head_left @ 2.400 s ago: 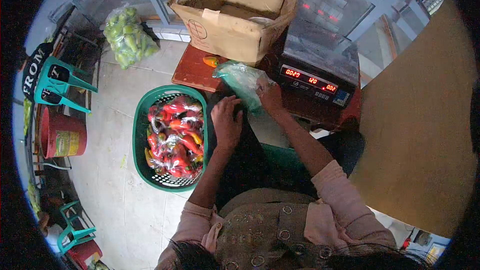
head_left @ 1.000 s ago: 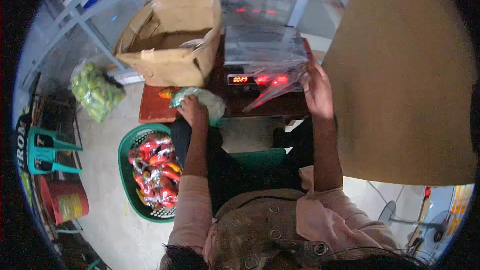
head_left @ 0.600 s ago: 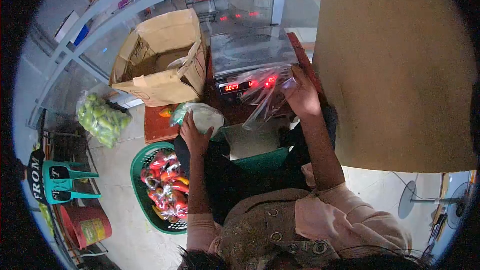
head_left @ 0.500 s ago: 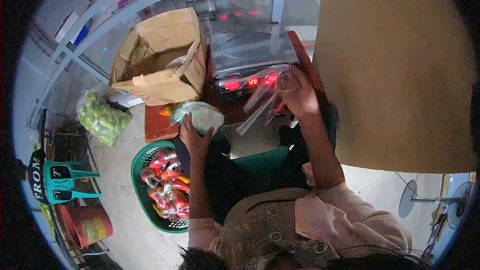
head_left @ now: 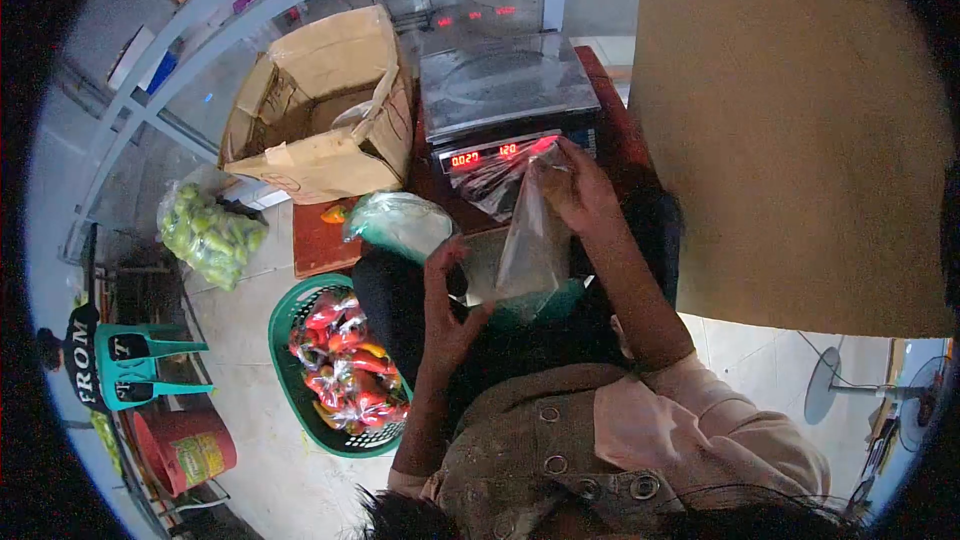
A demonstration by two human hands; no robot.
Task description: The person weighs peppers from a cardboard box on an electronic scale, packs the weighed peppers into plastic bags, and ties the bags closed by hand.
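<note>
My right hand [head_left: 588, 192] pinches the upper edge of a clear plastic bag [head_left: 528, 250], which hangs down in front of the scale. Over my lap is my left hand [head_left: 450, 305], its thumb and fingers apart with nothing between them, near the bag's lower left side. A pack of plastic bags [head_left: 405, 225] lies just beyond the left fingers, on the edge of a reddish-brown board [head_left: 320, 250]. The digital scale [head_left: 505, 90] shows red figures, partly covered by the bag. Left of my knee, a green basket [head_left: 283, 340] holds several wrapped packs of red peppers [head_left: 350, 370].
An open cardboard box [head_left: 330, 175] stands left of the scale. A bag of green vegetables [head_left: 210, 235] rests on the floor beside it. One orange pepper [head_left: 334, 213] lies on the board. Farther left are a teal stool [head_left: 150, 368] and a red bucket [head_left: 180, 450]. A large brown panel [head_left: 790, 140] rises at right.
My left hand has left the pack of plastic bags and moved right and toward me. In my right hand, the clear bag has swung down to hang more upright.
</note>
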